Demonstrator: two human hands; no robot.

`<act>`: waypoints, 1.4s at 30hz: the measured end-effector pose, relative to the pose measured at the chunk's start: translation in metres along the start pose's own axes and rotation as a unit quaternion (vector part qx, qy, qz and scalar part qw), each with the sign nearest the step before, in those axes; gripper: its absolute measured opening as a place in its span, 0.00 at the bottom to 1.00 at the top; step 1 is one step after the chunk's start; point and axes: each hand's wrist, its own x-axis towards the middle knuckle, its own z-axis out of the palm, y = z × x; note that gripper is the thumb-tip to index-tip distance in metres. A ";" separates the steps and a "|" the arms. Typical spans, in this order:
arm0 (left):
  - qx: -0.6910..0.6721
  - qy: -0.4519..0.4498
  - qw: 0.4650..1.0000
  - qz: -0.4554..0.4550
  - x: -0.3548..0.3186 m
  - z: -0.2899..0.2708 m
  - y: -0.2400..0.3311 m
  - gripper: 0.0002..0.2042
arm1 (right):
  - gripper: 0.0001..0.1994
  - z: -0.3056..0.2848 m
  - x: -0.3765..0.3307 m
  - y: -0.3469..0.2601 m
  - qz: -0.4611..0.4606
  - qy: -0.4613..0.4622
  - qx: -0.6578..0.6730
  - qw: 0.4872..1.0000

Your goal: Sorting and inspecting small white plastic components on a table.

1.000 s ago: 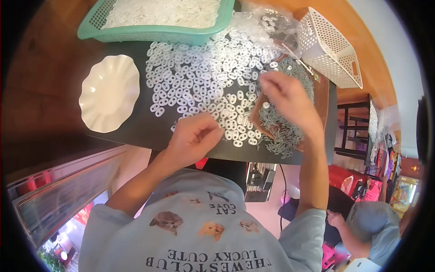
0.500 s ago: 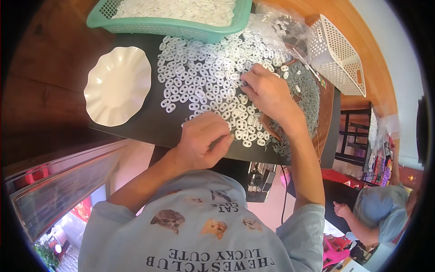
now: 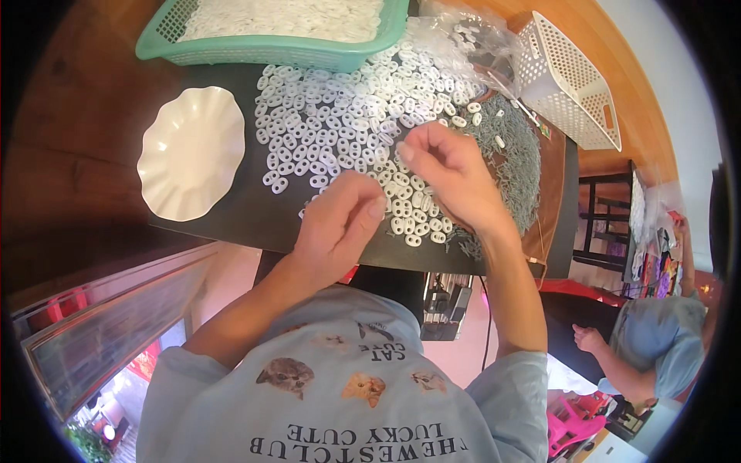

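Sorting through a spread of small white ring-shaped plastic pieces (image 3: 347, 116) on a dark mat (image 3: 231, 224), the person appears to be at the picking stage of the work. The left hand (image 3: 336, 228) rests at the near edge of the spread with its fingers curled loosely inward, thumb and forefinger close together; whether a piece is pinched between them cannot be told. The right hand (image 3: 451, 177) is raised just above the pieces, its fingertips (image 3: 409, 150) drawn together as if pinching something small, though no piece shows clearly in the grip. White pieces lie directly under and ahead of both sets of fingertips, touching or overlapping one another.

Judgement: the next move calls for a fine pinch on a single piece without dragging its neighbours, since they lie packed closely.

Containers:
- A teal mesh basket (image 3: 270, 50), beyond the fingertips at the far edge of the mat, is filled with more white pieces.
- A white scalloped dish (image 3: 189, 154), well to the left of the left fingers, holds nothing visible.
- A white lattice basket (image 3: 575, 92), tipped on its side beyond the right hand; its contents cannot be seen.

A heap of grey-green small parts (image 3: 517, 162) lies just right of the right fingers, with a clear plastic bag (image 3: 463, 38) beyond it.
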 end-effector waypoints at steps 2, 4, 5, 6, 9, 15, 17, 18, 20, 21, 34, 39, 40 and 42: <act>0.014 -0.004 1.000 0.024 0.007 0.004 -0.003 0.08 | 0.05 0.009 -0.014 -0.007 0.011 -0.001 0.149 0.989; 0.030 -0.007 0.998 0.047 0.010 0.005 -0.005 0.10 | 0.05 0.018 -0.026 -0.018 0.027 -0.004 0.196 0.980; 0.028 -0.018 0.999 0.041 0.009 0.004 -0.007 0.10 | 0.05 0.022 -0.029 -0.020 0.044 -0.011 0.242 0.969; 0.026 -0.028 0.999 0.035 0.008 0.004 -0.008 0.10 | 0.05 0.025 -0.032 -0.019 0.035 0.002 0.241 0.970; 0.017 -0.042 0.999 0.025 0.006 0.003 -0.006 0.10 | 0.04 0.027 -0.039 -0.014 0.038 0.008 0.248 0.968; 0.003 -0.082 0.996 -0.040 0.007 -0.003 -0.001 0.09 | 0.07 0.024 -0.053 -0.007 0.031 0.001 0.203 0.979; -0.006 -0.103 0.993 -0.062 0.010 -0.005 0.003 0.09 | 0.07 0.019 -0.056 -0.003 0.028 -0.018 0.207 0.978; -0.016 -0.122 0.989 -0.082 0.012 -0.007 0.005 0.09 | 0.07 0.018 -0.057 -0.002 0.024 -0.037 0.209 0.977; -0.052 -0.171 0.978 -0.109 0.017 -0.013 0.005 0.08 | 0.07 0.018 -0.056 0.003 0.007 -0.038 0.199 0.979; -0.087 -0.218 0.963 -0.135 0.019 -0.016 0.005 0.08 | 0.07 0.018 -0.055 0.004 -0.010 -0.041 0.188 0.981; -0.164 -0.131 0.967 -0.142 0.012 0.002 -0.007 0.10 | 0.07 0.026 -0.066 0.003 0.002 -0.031 0.096 0.995; -0.155 -0.107 0.974 -0.126 0.008 0.010 -0.005 0.03 | 0.07 0.024 -0.071 0.005 0.024 0.035 0.093 0.995; -0.157 -0.107 0.974 -0.126 0.009 0.010 -0.004 0.03 | 0.07 0.017 -0.072 0.010 0.007 0.036 0.062 0.997; -0.141 -0.112 0.973 -0.141 0.011 0.008 -0.001 0.02 | 0.07 -0.005 -0.075 0.018 0.032 0.088 0.018 0.995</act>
